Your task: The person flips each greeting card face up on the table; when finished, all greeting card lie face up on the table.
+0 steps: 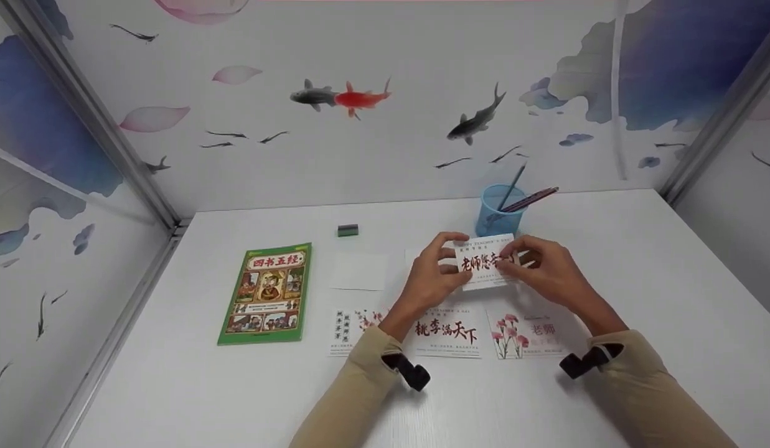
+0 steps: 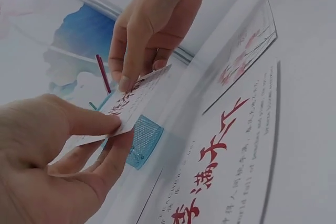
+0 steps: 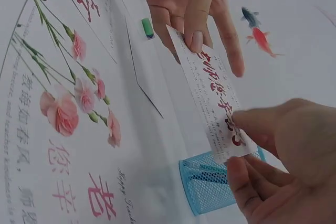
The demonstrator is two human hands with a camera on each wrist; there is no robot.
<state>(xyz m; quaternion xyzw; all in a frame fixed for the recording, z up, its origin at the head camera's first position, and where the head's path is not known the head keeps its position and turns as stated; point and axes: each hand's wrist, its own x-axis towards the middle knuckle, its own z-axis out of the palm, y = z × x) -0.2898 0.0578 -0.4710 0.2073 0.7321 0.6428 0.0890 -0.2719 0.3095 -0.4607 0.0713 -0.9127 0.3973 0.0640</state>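
Observation:
Between both hands, tilted above the table, is a small white greeting card with red Chinese characters. My left hand pinches its left edge, thumb on the printed face. At the opposite edge my right hand pinches the card, thumb in front and fingers behind, as the right wrist view shows. Below the hands lies a row of cards: a blossom card partly covered by the left forearm, a card with red characters, and a pink carnation card. Behind them is a blank white card.
A blue mesh pen cup holding pencils stands just behind the held card. A small green and dark block sits towards the back. To the left lies a green-bordered book. Printed panels enclose the white table.

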